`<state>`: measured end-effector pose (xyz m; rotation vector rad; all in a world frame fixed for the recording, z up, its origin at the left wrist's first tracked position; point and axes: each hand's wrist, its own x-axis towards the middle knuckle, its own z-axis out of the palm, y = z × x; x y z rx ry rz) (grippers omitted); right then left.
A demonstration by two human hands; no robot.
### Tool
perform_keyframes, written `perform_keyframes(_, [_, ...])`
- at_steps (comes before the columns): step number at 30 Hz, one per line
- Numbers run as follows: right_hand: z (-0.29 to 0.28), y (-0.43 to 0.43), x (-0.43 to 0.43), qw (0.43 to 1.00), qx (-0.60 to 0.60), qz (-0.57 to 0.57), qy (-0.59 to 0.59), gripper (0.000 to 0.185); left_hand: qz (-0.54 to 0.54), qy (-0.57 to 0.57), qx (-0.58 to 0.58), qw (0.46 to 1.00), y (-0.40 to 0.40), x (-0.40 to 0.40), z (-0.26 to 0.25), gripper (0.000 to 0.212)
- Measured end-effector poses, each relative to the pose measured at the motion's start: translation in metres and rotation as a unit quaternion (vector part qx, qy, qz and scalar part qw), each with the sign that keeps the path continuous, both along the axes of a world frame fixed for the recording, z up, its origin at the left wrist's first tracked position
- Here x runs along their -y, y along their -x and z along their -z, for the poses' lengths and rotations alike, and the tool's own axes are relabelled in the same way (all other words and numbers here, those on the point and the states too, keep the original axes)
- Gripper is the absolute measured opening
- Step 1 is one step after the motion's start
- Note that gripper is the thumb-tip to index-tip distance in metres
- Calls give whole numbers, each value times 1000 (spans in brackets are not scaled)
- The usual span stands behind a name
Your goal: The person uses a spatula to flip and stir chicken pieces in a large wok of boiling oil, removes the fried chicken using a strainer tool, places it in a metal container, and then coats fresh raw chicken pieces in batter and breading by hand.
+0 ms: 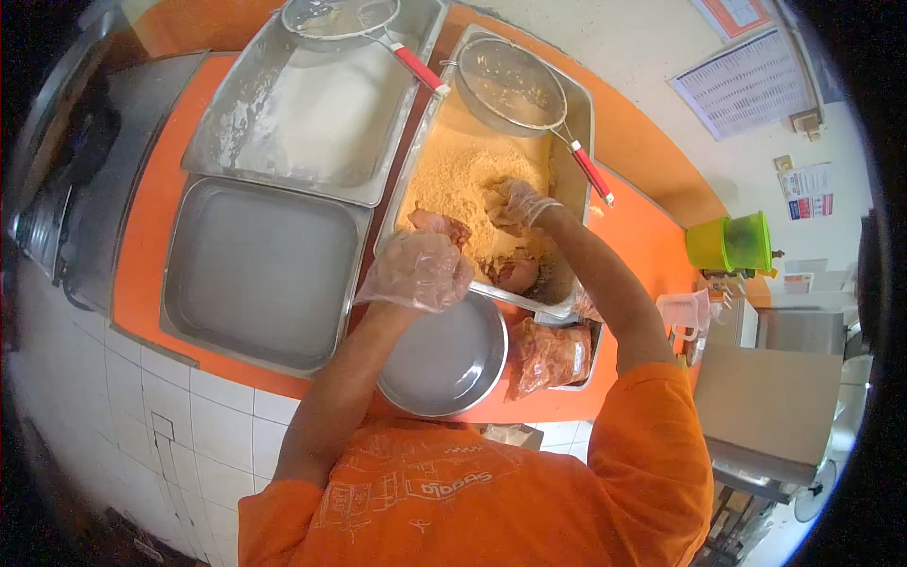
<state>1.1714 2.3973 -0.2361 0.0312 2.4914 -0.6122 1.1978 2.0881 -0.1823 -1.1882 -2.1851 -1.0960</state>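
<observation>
My left hand (424,273), in a clear plastic glove, is closed around a piece of raw marinated meat (441,225) at the near left side of a steel pan (575,159). Orange-yellow breading flour (464,166) covers the pan's bottom. My right hand (516,202), gloved too, has its fingertips down in the flour, and crumbs coat the glove. Whether those fingers hold anything is hidden. Another raw meat piece (516,273), partly floured, lies at the pan's near end. A strainer with a red handle (511,86) rests across the far end of this pan.
To the left stand a pan of white flour (326,106) with a second strainer (340,18) and a grey steel tray (262,269). Near me are a round metal bowl (446,361) and a plastic bag of marinated meat (549,354). A clear pitcher (684,312) stands at right.
</observation>
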Motion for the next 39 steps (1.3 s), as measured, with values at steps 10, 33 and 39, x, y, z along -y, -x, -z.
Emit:
perform_keyframes(10, [-18, -5, 39, 924, -128, -156, -326, 35, 47, 179, 150, 971, -6, 4, -18, 27])
perform_keyframes(33, [14, 22, 39, 918, -205, 15, -339, 38, -6, 164, 59, 985, -19, 11, -42, 23])
perform_keyframes(39, [-81, -16, 54, 955, -198, 213, 54, 37, 23, 279, 312, 908, -6, 9, -72, 29])
